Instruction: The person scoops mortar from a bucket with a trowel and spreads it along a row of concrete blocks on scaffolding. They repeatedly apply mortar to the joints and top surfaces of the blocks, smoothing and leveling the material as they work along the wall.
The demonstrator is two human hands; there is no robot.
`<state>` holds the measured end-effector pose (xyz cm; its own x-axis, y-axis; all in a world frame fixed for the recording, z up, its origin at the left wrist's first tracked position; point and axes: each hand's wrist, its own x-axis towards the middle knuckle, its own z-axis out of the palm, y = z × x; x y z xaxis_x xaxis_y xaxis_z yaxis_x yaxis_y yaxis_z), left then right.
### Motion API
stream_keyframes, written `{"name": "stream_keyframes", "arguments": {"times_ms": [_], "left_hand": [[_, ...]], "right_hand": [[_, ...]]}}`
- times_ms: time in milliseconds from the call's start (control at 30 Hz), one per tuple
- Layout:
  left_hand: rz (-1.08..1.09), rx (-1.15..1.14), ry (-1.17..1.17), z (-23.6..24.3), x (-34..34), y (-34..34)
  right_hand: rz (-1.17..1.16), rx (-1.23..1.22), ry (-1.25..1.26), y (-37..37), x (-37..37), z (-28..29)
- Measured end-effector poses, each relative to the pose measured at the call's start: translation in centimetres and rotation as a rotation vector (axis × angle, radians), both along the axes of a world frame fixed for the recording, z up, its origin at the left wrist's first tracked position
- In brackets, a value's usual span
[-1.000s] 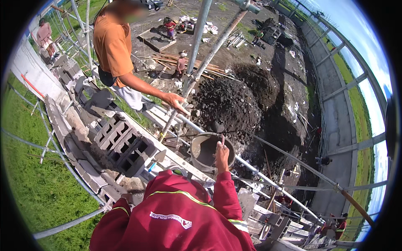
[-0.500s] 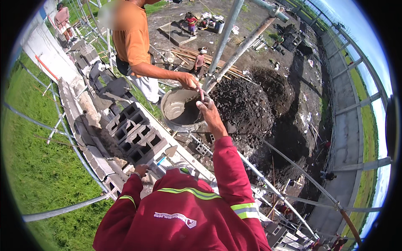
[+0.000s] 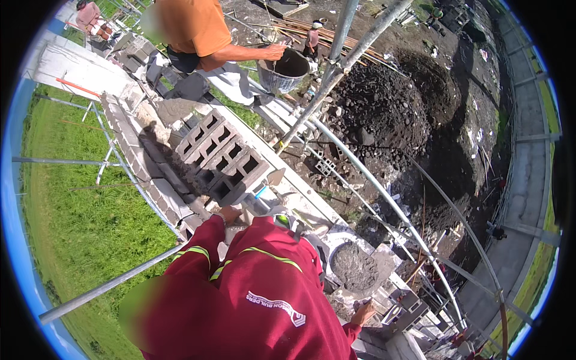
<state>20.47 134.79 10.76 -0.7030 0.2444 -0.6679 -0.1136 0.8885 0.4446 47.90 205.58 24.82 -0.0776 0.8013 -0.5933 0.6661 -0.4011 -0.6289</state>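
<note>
My left hand [image 3: 228, 214] rests low on the block wall, beside the near end of several stacked hollow concrete blocks [image 3: 217, 157]; its fingers look loosely spread. A trowel [image 3: 276, 176] with a blue handle lies just past it, by the blocks. At the lower right, my right hand [image 3: 363, 313] is lowered with its fingers apart and nothing visible in them. Just above it sits a round heap of wet grey mortar [image 3: 355, 266]. Farther off, a co-worker in an orange shirt [image 3: 195, 27] holds a bucket [image 3: 282, 75] by its upper edge.
Scaffold pipes [image 3: 384, 168] cross at the right. The block wall [image 3: 135, 144] runs along the left, with a grassy drop [image 3: 102, 210] beyond it. Below lie a dark gravel heap [image 3: 378, 102] and a person near long poles. Another person sits at the far left.
My right hand has let go at the bucket's rim and moved down to the lower right, beside the mortar. The co-worker's bucket has moved away. My left hand stays by the blocks.
</note>
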Motion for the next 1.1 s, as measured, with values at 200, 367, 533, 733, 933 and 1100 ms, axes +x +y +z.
{"name": "stream_keyframes", "arguments": {"times_ms": [200, 367, 533, 733, 933, 1100], "left_hand": [[0.294, -0.006, -0.236, 2.2, -8.5, 2.1], [0.380, 0.073, -0.136, 3.9, -13.1, 7.7], [0.313, 0.145, -0.258, -3.3, -14.5, 13.2], [0.078, -0.386, -0.360, -24.5, -12.2, 17.0], [0.266, -0.481, -0.266, -49.2, -9.6, 16.2], [0.345, -0.494, -0.253, -64.1, -8.7, 11.5]], "right_hand": [[-0.190, -0.027, 0.113, -5.3, 14.3, 0.4], [-0.087, -0.061, 0.122, -6.0, 4.8, -1.5], [0.446, -0.135, 0.285, -5.2, -9.1, -6.9], [0.358, -0.123, 0.336, -13.4, -17.4, -23.8], [0.258, -0.581, 0.238, -19.8, -21.3, -33.9], [-0.066, -0.651, 0.209, -19.6, -19.2, -35.9]]}}
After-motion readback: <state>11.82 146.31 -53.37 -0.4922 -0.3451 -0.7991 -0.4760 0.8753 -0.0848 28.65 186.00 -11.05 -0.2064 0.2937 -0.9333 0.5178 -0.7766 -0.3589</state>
